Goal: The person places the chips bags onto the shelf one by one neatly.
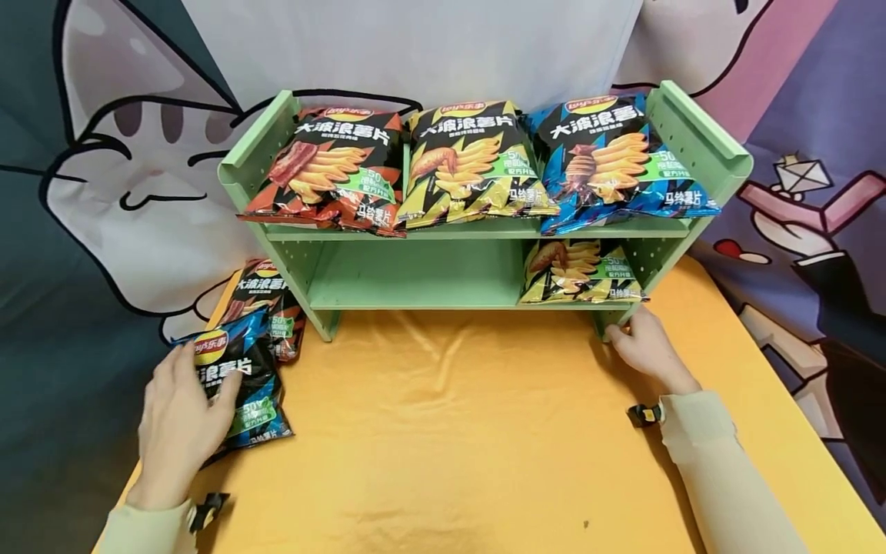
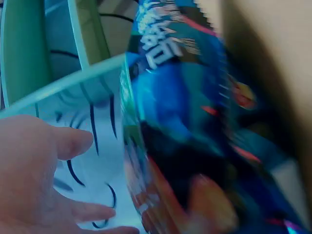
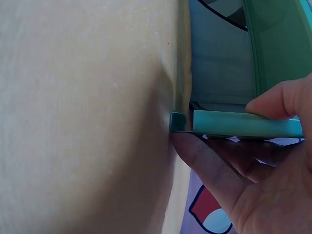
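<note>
My left hand [image 1: 183, 412] is at a blue potato chip bag [image 1: 252, 385] at the left of the table, fingers spread by its upper left edge. In the left wrist view the thumb and fingers stand apart, beside the chip bag. Behind it leans a red chip bag [image 1: 266, 296], partly hidden. My right hand [image 1: 647, 350] pinches the lower right side of a green two-tier rack [image 1: 415, 277]; in the right wrist view its thumb and fingers [image 3: 207, 158] lie on opposite faces of the side panel.
On the rack's upper tier sit a red bag [image 1: 328, 165], a yellow bag [image 1: 471, 165] and a blue bag [image 1: 609, 165]. Another yellow bag [image 1: 581, 273] occupies the lower tier's right end. An orange cloth [image 1: 443, 431] covers the table; printed fabric [image 1: 429, 46] hangs behind.
</note>
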`<state>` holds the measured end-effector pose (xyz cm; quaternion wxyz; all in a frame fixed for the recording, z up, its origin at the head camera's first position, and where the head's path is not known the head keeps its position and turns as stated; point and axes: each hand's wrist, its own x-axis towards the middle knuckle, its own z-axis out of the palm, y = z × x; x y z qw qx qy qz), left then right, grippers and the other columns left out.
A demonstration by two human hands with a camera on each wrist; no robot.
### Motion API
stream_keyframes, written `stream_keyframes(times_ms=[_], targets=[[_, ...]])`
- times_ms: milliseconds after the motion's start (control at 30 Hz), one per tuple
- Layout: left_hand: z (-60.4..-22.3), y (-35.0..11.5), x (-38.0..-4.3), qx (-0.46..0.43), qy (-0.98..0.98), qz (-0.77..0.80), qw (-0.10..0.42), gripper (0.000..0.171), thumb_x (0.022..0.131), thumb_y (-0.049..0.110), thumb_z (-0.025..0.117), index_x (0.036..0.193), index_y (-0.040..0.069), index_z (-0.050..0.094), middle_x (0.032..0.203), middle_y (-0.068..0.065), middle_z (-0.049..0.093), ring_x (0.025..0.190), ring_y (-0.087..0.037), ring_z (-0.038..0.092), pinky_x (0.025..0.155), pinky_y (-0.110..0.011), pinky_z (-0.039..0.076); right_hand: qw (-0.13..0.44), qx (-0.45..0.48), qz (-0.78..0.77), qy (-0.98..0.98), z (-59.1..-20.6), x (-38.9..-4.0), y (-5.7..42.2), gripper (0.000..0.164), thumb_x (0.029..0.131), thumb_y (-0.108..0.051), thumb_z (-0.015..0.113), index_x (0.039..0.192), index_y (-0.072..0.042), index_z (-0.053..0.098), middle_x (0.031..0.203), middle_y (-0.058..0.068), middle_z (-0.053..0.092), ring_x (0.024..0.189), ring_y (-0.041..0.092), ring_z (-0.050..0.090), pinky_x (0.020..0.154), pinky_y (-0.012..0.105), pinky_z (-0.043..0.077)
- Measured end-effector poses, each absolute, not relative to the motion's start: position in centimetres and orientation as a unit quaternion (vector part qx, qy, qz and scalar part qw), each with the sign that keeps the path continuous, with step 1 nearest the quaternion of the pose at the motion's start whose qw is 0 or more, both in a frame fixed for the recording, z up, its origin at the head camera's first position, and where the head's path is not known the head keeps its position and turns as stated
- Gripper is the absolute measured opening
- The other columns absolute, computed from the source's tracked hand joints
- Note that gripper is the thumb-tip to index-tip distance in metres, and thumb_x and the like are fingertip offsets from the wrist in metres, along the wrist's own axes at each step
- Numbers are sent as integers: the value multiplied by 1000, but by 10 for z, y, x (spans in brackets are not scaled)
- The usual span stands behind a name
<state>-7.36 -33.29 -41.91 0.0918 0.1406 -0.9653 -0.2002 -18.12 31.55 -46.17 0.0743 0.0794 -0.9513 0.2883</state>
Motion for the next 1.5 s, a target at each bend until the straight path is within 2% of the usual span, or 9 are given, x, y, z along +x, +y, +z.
stream_keyframes(times_ms=[300, 533, 633, 700, 800, 900, 1100, 1233, 1500], targets=[[-438, -368, -68, 252, -927, -268, -76, 118, 97, 73, 45, 160, -8, -13, 163, -45, -2, 144, -67, 17, 109, -79, 25, 61, 77, 295, -950, -463, -182, 316, 24, 96, -9, 59, 114, 6, 55, 92, 19, 58, 78, 30, 54, 68, 38, 41], [-451, -381, -72, 279, -902, -311, -110, 126, 93, 77, 49, 159, -5, -21, 157, -45, 20, 139, -60, 32, 108, -73, 34, 61, 72, 296, -951, -462, -182, 316, 23, 96, -8, 58, 113, 6, 55, 91, 17, 57, 77, 28, 52, 68, 38, 40], [-453, -385, -72, 284, -887, -344, -122, 119, 92, 77, 51, 161, -6, 1, 134, -37, 41, 117, -47, 47, 90, -54, 50, 61, 75, 297, -950, -463, -184, 315, 19, 95, -7, 58, 109, 5, 56, 89, 16, 56, 74, 27, 52, 66, 36, 40], [-455, -389, -71, 286, -873, -372, -133, 105, 92, 76, 53, 151, -4, 19, 115, -24, 44, 103, -33, 49, 77, -40, 48, 62, 78, 300, -949, -463, -185, 315, 19, 95, -7, 58, 109, 5, 57, 87, 15, 55, 73, 25, 51, 65, 35, 39], [-457, -397, -72, 289, -859, -395, -149, 103, 93, 75, 52, 149, -6, 21, 102, -10, 39, 91, -16, 46, 68, -29, 41, 60, 80, 307, -946, -464, -185, 315, 20, 95, -6, 57, 112, 5, 58, 86, 14, 54, 69, 23, 49, 63, 34, 39], [-462, -402, -72, 301, -849, -410, -141, 95, 95, 70, 56, 147, -5, 29, 95, -5, 42, 84, -10, 47, 67, -27, 44, 55, 80, 315, -944, -463, -184, 316, 23, 95, -5, 57, 116, 6, 57, 87, 15, 54, 69, 22, 49, 62, 34, 39], [-468, -397, -71, 330, -834, -430, -107, 82, 91, 67, 65, 138, 4, 42, 107, -7, 53, 80, -5, 51, 66, -22, 48, 47, 80, 317, -944, -464, -181, 318, 19, 96, -5, 57, 112, 6, 54, 89, 15, 52, 71, 24, 49, 63, 34, 39], [-468, -390, -67, 337, -834, -430, -79, 71, 91, 67, 65, 128, 11, 44, 88, 3, 44, 80, -9, 46, 66, -25, 41, 48, 78, 316, -944, -465, -181, 318, 18, 97, -5, 56, 111, 5, 54, 89, 15, 52, 72, 25, 49, 64, 35, 39], [-465, -381, -60, 362, -803, -473, -36, 72, 89, 63, 71, 140, 21, 44, 92, 14, 47, 79, -3, 49, 64, -21, 46, 42, 76, 322, -943, -465, -182, 317, 34, 98, -8, 55, 128, 8, 52, 93, 17, 53, 76, 27, 50, 67, 36, 39]])
